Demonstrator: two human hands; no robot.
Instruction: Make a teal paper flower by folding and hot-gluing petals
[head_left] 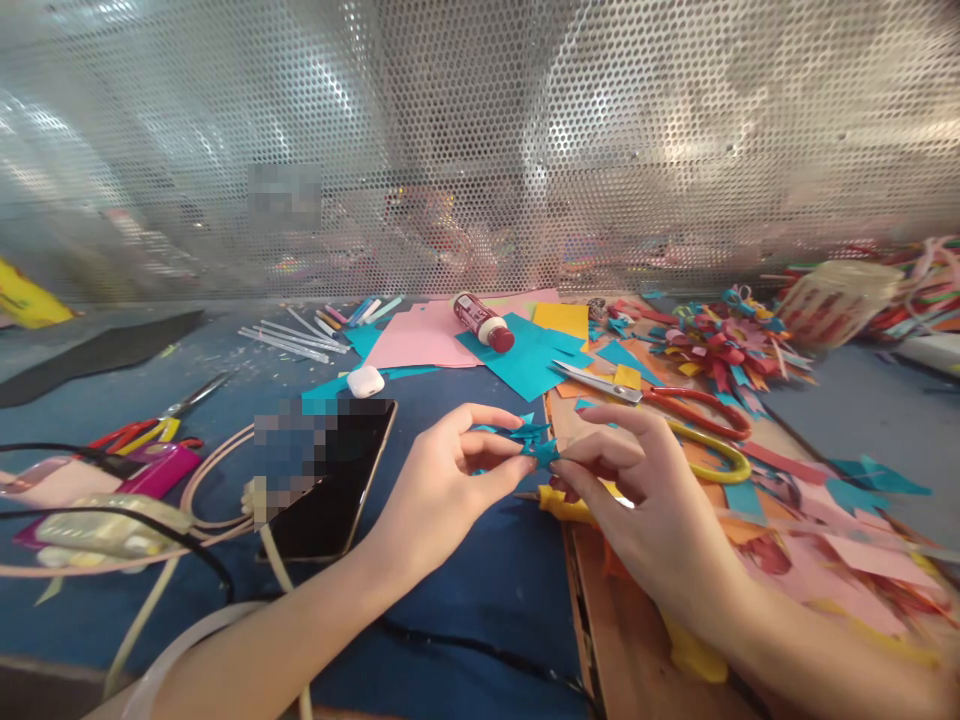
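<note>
A small blue folded paper piece point(540, 448) with pointed tips is held between my two hands above the table. My left hand point(457, 465) pinches its left side between thumb and fingers. My right hand point(637, 470) pinches its right side. Just under my right hand lies a yellow-handled tool point(562, 503) with a thin metal tip, partly hidden by the fingers. Beyond my right hand rest large scissors point(697, 405) with red and yellow handles. Blue paper sheets point(532, 365) lie ahead of my hands.
A phone point(364, 470), a white case point(366, 382) and cables lie left, with small scissors point(169, 415) beyond. Pink sheets point(420, 340), a dark red bottle point(484, 322) and glue sticks point(292, 342) are farther back. Paper scraps point(825, 560) cover the right, before a perforated metal screen point(465, 130).
</note>
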